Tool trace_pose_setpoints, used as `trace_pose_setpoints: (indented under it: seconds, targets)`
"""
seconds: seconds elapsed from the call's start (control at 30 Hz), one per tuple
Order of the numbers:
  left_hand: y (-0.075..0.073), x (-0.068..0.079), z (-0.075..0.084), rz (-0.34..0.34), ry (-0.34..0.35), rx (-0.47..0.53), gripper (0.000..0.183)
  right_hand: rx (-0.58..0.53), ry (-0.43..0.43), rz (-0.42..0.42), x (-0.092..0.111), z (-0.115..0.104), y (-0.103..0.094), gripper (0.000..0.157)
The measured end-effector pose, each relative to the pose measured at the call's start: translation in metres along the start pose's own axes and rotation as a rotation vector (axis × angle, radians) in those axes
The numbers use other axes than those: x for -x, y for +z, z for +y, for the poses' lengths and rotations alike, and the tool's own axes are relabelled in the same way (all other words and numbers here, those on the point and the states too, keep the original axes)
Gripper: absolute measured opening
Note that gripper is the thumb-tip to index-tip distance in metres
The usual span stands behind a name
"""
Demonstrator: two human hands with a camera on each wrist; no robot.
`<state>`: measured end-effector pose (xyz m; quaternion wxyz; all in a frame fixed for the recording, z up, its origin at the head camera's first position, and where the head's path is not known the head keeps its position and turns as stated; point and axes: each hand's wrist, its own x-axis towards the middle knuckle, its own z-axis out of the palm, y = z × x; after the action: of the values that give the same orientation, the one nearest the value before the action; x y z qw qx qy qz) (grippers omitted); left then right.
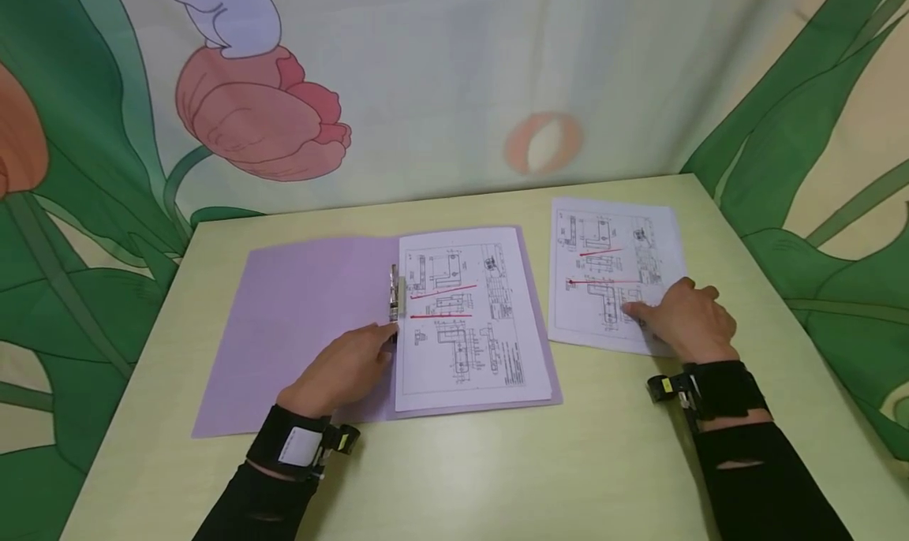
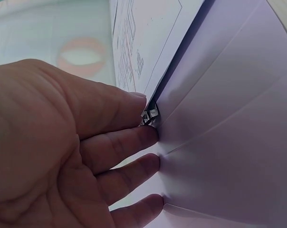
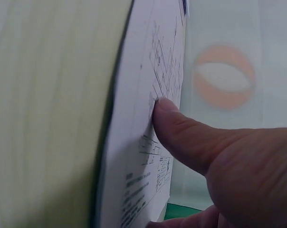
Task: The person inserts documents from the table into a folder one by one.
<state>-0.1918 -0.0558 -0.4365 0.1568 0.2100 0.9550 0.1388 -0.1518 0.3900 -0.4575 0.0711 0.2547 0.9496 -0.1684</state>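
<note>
A lilac folder (image 1: 298,328) lies spread on the table, with a stack of printed technical drawings (image 1: 490,320) on its right half. A metal clip (image 2: 150,113) sits at the fold beside the papers' left edge. My left hand (image 1: 344,371) holds the clip's near end between thumb and forefinger, while the other fingertips touch the folder. To the right lies a separate sheaf of drawings (image 1: 582,320) marked with red lines. My right hand (image 1: 692,324) rests on its lower right part, thumb laid on the top sheet and the other fingers toward the right edge.
The pale wooden table (image 1: 497,478) carries both paper stacks. Behind it hangs a curtain (image 1: 440,91) printed with flowers and leaves. A strip of table separates the folder from the loose sheaf.
</note>
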Motion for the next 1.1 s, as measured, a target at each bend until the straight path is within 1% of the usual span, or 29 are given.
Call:
trace_pose_setpoints:
  seconds: [0.17, 0.37, 0.53, 0.8, 0.87, 1.0, 1.1]
  targets:
    - [0.0006, 0.0001, 0.0004, 0.003, -0.006, 0.001, 0.047, -0.007, 0.006, -0.006, -0.0007, 0.0011, -0.0005, 0.094]
    - [0.0011, -0.0007, 0.0001, 0.007, -0.005, -0.007, 0.047, -0.03, -0.015, 0.0, -0.0004, 0.0003, -0.0013, 0.093]
    - [0.0011, -0.0009, -0.0007, 0.01, 0.003, -0.014, 0.047, -0.035, -0.01, -0.018, -0.0024, 0.004, -0.0014, 0.101]
    - [0.001, -0.0009, -0.0018, 0.01, 0.004, -0.019, 0.047, -0.069, -0.002, -0.055, -0.0051, 0.0083, -0.0017, 0.108]
    - [0.0007, -0.0008, -0.0018, 0.01, 0.006, -0.018, 0.047, -0.076, -0.003, -0.056, -0.0048, 0.0085, -0.0023, 0.107]
    - [0.0006, -0.0008, -0.002, 0.011, 0.01, -0.019, 0.046, -0.081, -0.016, -0.042, -0.0041, 0.0069, -0.0028, 0.099]
    - [0.0, -0.0006, -0.0019, 0.009, 0.011, -0.015, 0.046, -0.077, -0.013, -0.043, -0.0033, 0.0057, -0.0051, 0.098]
